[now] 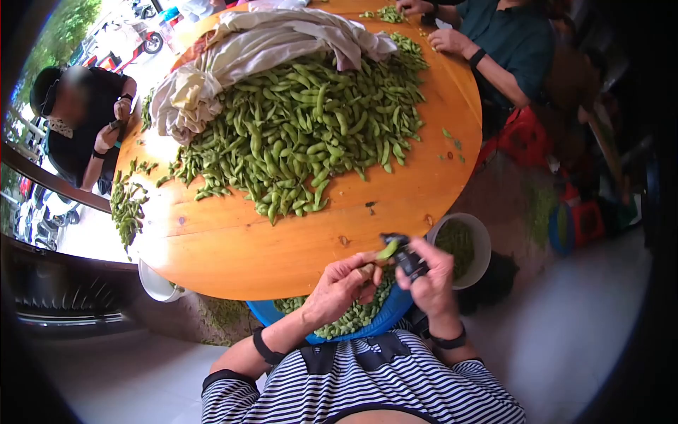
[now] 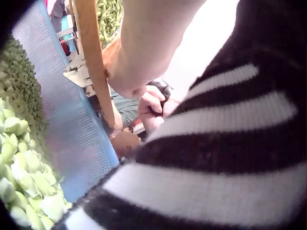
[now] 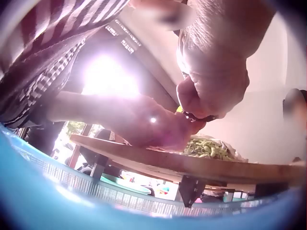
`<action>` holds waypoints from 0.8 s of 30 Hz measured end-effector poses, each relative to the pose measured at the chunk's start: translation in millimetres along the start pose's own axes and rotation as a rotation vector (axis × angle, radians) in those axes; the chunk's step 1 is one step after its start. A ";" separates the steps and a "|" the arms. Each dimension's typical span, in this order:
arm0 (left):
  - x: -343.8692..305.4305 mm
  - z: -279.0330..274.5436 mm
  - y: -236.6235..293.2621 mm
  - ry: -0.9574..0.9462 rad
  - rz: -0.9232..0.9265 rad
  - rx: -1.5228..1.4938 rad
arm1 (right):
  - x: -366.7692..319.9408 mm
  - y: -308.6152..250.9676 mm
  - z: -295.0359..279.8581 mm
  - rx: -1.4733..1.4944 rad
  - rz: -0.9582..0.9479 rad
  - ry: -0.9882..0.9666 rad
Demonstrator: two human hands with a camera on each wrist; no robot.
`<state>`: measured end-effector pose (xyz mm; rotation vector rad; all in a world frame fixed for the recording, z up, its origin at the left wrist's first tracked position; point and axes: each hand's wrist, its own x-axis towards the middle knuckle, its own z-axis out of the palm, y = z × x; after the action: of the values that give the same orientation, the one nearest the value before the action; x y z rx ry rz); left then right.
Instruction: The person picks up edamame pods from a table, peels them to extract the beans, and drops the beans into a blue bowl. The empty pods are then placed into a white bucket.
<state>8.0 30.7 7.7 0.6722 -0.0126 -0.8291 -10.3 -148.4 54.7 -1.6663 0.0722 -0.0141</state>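
At the near table edge, above the blue basket [image 1: 404,300], the left hand [image 1: 346,283] pinches one end of a green pod [image 1: 388,250]. The right hand [image 1: 432,277] grips a small black tool [image 1: 409,260], whose end meets the pod. In the right wrist view the left hand [image 3: 156,123] and right hand [image 3: 213,86] meet, the tool mostly hidden. The left wrist view shows the left hand [image 2: 144,62] in front of part of the right hand [image 2: 152,106]. Shelled beans [image 1: 346,322] lie in the basket.
A large heap of pods [image 1: 304,134], partly under a cloth [image 1: 275,35], covers the middle of the round table [image 1: 233,261]. White buckets [image 1: 482,247] stand below at both sides. People sit at left and far right.
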 end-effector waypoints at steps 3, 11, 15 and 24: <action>-15.9 -14.6 -1.4 -0.305 -0.047 0.697 | -1.2 -1.3 -40.1 0.036 0.044 0.194; -4.7 -4.7 87.9 -0.074 0.373 1.528 | -7.4 38.7 -142.6 -1.065 0.151 0.563; 32.3 -15.4 118.0 0.344 0.581 1.954 | -9.8 41.9 -139.3 -0.909 0.132 0.566; 52.0 -40.0 118.9 0.496 0.435 2.008 | -2.7 41.8 -110.4 -0.654 0.035 0.471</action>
<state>134.8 74.4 29.5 2.6114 -0.5815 0.0835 -20.4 -262.0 23.9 -2.2832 0.5066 -0.3933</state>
